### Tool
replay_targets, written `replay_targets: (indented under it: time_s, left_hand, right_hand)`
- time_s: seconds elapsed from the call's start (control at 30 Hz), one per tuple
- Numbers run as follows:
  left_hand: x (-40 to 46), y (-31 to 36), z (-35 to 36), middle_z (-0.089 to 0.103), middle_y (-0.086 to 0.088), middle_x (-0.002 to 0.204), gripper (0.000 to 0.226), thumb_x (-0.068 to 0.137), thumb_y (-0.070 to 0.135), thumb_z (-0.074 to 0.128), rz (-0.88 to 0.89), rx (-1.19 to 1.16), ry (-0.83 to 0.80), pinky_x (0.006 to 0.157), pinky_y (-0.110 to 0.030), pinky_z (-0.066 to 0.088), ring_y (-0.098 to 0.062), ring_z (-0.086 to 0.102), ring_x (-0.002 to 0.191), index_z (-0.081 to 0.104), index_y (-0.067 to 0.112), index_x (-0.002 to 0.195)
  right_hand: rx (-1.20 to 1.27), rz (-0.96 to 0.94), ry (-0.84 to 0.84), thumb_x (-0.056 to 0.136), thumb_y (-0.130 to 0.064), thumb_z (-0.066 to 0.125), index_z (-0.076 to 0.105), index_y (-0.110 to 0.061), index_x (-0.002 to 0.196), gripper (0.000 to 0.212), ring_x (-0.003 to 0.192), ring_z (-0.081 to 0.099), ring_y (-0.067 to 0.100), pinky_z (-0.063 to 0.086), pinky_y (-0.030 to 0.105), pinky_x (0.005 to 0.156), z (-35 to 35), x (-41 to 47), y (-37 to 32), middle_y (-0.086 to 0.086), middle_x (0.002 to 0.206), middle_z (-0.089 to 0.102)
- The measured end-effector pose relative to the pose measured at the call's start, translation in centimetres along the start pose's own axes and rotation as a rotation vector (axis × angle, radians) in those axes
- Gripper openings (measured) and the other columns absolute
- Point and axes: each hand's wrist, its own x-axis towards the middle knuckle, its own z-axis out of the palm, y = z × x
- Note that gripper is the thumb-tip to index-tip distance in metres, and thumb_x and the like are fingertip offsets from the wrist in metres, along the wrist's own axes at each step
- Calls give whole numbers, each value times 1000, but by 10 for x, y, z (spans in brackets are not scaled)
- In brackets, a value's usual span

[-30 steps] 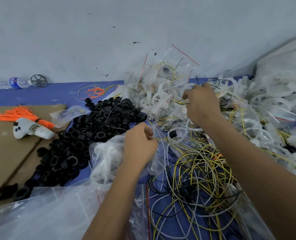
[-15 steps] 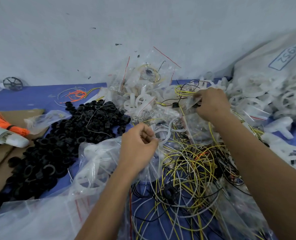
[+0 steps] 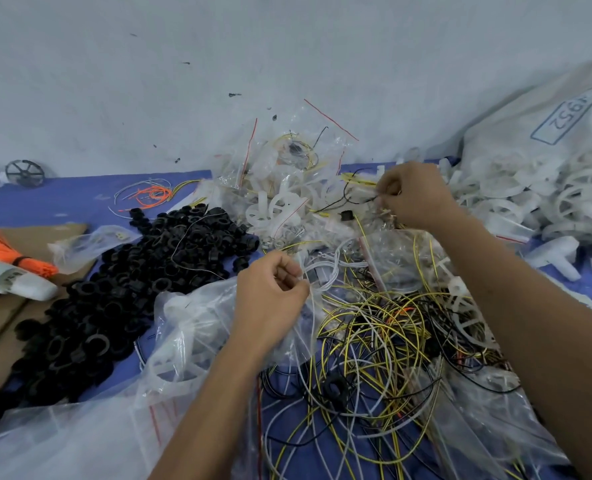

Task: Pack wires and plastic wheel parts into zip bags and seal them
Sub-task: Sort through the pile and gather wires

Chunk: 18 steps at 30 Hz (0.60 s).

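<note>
While my left hand [image 3: 270, 299] pinches an open zip bag [image 3: 190, 327] holding a white wheel and my right hand [image 3: 414, 197] pinches a wire [image 3: 351, 199], heaps remain unpacked.

One head-worn view looks forward and down, close over both forearms, onto a blue surface [image 3: 62, 206] that runs back to a pale wall [image 3: 218, 64] — its wide lens bends the edges.

Ring parts [image 3: 121, 282] fill the frame's left, wires [image 3: 374, 341] lower centre, wheel parts [image 3: 547, 202] upper right.
</note>
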Motion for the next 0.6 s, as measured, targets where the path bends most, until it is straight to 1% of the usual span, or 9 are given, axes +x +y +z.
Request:
replay_targets:
  time_s: [0.07, 0.1, 0.17, 0.2, 0.27, 0.33, 0.4, 0.5, 0.6]
  left_hand:
    - [2, -1, -1, 65, -1, 73, 20, 82, 5, 77, -3, 5, 5, 56, -21, 51, -3, 52, 58, 64, 19, 78]
    - [2, -1, -2, 65, -1, 73, 20, 81, 4, 78, 1, 16, 10, 56, -21, 51, -3, 52, 57, 64, 19, 78]
    - [4, -3, -5, 65, -1, 71, 21, 81, 4, 78, 7, 44, 27, 54, -15, 46, -1, 51, 56, 64, 19, 76]
    - [5, -5, -7, 64, 1, 70, 21, 81, 4, 77, 0, 56, 36, 54, -13, 44, -1, 52, 56, 64, 19, 75]
    - [7, -9, -12, 64, 4, 69, 22, 81, 5, 77, -24, 95, 51, 54, -11, 43, 0, 53, 56, 64, 21, 75]
    - [10, -14, -18, 65, 4, 69, 21, 81, 7, 77, -44, 151, 54, 55, -12, 43, -2, 54, 56, 64, 22, 75]
    - [11, -16, -21, 66, 4, 69, 19, 82, 9, 78, -54, 179, 54, 55, -12, 43, -3, 55, 56, 65, 21, 76]
    - [11, -18, -22, 66, 4, 69, 19, 82, 9, 78, -56, 177, 57, 54, -10, 42, -3, 56, 57, 65, 21, 76]
    - [11, -16, -21, 66, 6, 71, 19, 81, 10, 78, -40, 119, 67, 55, -11, 45, -1, 57, 58, 64, 23, 78]
  right_hand:
    - [288, 43, 36, 78, -13, 81, 76, -14, 90, 13, 56, 59, 6, 43, 19, 51, -11, -6, -3, 3, 75, 75]
    - [439, 82, 43, 77, -15, 83, 75, -15, 90, 16, 52, 59, 6, 42, 18, 49, -15, -12, -5, 2, 71, 75]
    - [669, 143, 31, 78, -15, 84, 74, -12, 89, 15, 52, 59, 8, 46, 22, 52, -21, -25, -7, 4, 70, 75]
    - [738, 152, 20, 79, -14, 84, 75, -11, 86, 11, 53, 58, 10, 46, 23, 53, -23, -33, -9, 5, 70, 75]
    - [836, 151, -7, 81, -12, 82, 77, -11, 82, 5, 57, 58, 12, 45, 22, 54, -25, -46, -12, 9, 72, 76]
    - [914, 140, -30, 83, -12, 80, 77, -10, 84, 4, 61, 59, 15, 45, 20, 54, -24, -55, -18, 11, 75, 76]
    - [961, 117, -12, 85, -12, 78, 77, -7, 85, 5, 58, 55, 14, 43, 19, 51, -22, -61, -24, 9, 74, 76]
    - [1068, 138, 2, 89, -10, 73, 76, -7, 82, 8, 57, 49, 12, 41, 18, 50, -20, -63, -31, 6, 72, 74]
    - [1134, 174, -81, 90, -9, 72, 75, -7, 82, 8, 58, 49, 10, 42, 17, 52, -13, -65, -36, 6, 72, 72]
